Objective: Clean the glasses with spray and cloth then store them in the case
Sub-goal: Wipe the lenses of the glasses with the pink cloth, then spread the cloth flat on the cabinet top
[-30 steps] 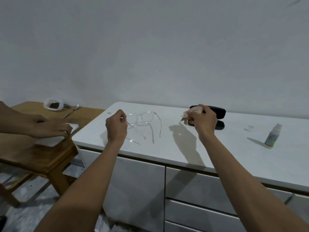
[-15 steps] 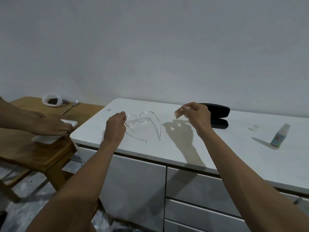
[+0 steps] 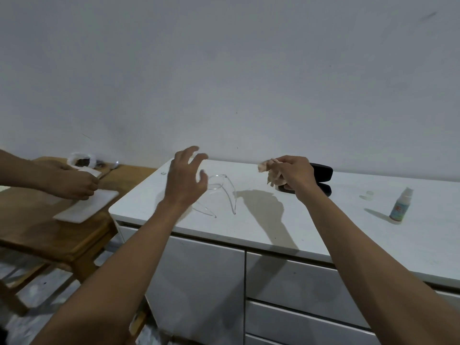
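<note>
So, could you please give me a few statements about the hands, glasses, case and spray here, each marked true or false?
1. The left hand grips the glasses. False: its fingers are spread and hold nothing; the glasses lie on the cabinet top.
2. The right hand holds a crumpled cloth. True.
3. The spray bottle lies on its side. False: it stands upright.
4. The black case is open. True.
</note>
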Available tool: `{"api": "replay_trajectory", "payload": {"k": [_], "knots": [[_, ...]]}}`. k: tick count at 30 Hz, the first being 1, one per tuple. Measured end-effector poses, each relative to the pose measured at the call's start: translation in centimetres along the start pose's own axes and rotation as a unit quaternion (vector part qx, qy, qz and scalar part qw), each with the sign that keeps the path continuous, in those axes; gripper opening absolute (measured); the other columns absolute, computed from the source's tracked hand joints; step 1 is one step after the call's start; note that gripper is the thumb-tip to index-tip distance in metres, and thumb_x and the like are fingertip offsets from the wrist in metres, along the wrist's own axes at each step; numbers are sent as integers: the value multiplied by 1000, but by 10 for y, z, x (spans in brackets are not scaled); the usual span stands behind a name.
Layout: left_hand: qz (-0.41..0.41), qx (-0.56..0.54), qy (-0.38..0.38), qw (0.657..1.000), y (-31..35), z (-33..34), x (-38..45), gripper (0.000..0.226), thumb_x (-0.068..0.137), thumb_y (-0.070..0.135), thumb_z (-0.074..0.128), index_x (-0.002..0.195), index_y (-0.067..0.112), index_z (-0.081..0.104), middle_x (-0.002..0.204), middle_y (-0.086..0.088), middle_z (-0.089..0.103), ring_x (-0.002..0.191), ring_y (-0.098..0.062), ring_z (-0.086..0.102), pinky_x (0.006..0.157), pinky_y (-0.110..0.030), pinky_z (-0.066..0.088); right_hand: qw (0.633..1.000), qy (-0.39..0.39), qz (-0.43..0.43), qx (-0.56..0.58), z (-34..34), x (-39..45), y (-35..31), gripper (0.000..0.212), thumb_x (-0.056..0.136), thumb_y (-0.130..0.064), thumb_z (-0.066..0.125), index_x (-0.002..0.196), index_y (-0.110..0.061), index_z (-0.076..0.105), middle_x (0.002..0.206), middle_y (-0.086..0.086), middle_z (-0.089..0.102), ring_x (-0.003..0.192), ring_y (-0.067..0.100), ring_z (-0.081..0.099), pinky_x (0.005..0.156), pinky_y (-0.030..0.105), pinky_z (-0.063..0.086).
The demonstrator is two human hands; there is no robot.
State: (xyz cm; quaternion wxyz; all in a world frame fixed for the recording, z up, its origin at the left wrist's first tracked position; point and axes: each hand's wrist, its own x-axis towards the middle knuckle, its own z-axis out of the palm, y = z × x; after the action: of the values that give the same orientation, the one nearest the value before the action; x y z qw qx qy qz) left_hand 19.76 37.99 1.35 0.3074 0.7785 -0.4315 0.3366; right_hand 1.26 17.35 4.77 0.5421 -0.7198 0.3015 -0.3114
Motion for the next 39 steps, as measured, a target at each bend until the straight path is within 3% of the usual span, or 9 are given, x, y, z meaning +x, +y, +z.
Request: {"api": "replay_trajectory", "payload": {"k": [2, 4, 7, 11, 19, 25, 29, 33, 39], "knots": [[-25, -94, -23, 995, 37, 2, 19, 26, 86, 19, 70, 112, 16, 71, 109, -4, 72, 103, -24, 62, 89, -39, 53, 1000, -8, -7, 16, -4, -4, -7, 15, 88, -19, 71, 77, -10, 75, 76, 22, 74, 45, 18, 57, 50, 20, 41], [-118, -224, -114, 961, 75, 4, 35, 28, 86, 30, 76, 110, 16, 73, 97, -1, 76, 93, -17, 67, 81, -26, 51, 1000, -19, -13, 19, -11, -9, -15, 17, 89, -21, 70, 78, -10, 76, 77, 21, 75, 46, 17, 55, 47, 18, 41], [-207, -359, -213, 885, 116, 13, 51, 32, 83, 34, 81, 105, 13, 74, 96, 0, 75, 92, -12, 68, 77, -23, 48, 999, -42, -10, 14, -28, -17, -25, 19, 91, -25, 68, 83, -10, 77, 84, 18, 78, 64, 20, 60, 66, 26, 45], [-236, -446, -221, 834, 148, 15, 55, 6, 82, 16, 79, 79, 17, 74, 85, -1, 70, 83, -14, 61, 75, -30, 47, 999, -52, -4, 3, -56, -23, -28, 33, 94, -34, 66, 90, -3, 76, 91, 17, 79, 74, 23, 63, 71, 32, 48], [-296, -522, -235, 765, 183, 10, 66, 2, 89, 12, 67, 89, 13, 68, 89, -5, 75, 81, -19, 74, 83, -40, 59, 996, -76, -8, -53, -98, -30, -20, 30, 98, -36, 66, 95, -10, 80, 84, 15, 79, 73, 29, 75, 53, 22, 53], [-248, -466, -276, 803, 193, 13, 68, 29, 83, 21, 80, 109, 9, 73, 89, -3, 72, 77, -15, 68, 80, -36, 58, 995, -73, -26, -65, -103, -25, -14, 31, 99, -38, 63, 90, -13, 79, 75, 6, 77, 61, 10, 72, 66, 28, 52], [-239, -431, -261, 830, 190, 17, 68, 16, 83, 9, 78, 97, 2, 76, 79, -1, 70, 68, -13, 63, 77, -33, 56, 994, -82, -26, -62, -105, -23, -10, 23, 90, -41, 75, 98, -20, 79, 74, 3, 77, 65, 13, 72, 62, 27, 53], [-293, -437, -223, 820, 187, 18, 76, 3, 84, 6, 76, 87, 6, 75, 84, -4, 72, 68, -17, 59, 76, -35, 59, 994, -68, -23, -85, -106, -18, -4, 27, 84, -21, 80, 108, -20, 70, 74, 4, 70, 60, 15, 63, 57, 29, 52], [-308, -433, -212, 820, 184, 16, 82, 6, 81, 10, 79, 78, 13, 74, 79, -3, 71, 66, -15, 55, 78, -38, 60, 991, 7, -91, -96, -104, -21, -2, 14, 88, -24, 76, 90, -13, 68, 68, 8, 76, 51, 15, 67, 55, 29, 55]]}}
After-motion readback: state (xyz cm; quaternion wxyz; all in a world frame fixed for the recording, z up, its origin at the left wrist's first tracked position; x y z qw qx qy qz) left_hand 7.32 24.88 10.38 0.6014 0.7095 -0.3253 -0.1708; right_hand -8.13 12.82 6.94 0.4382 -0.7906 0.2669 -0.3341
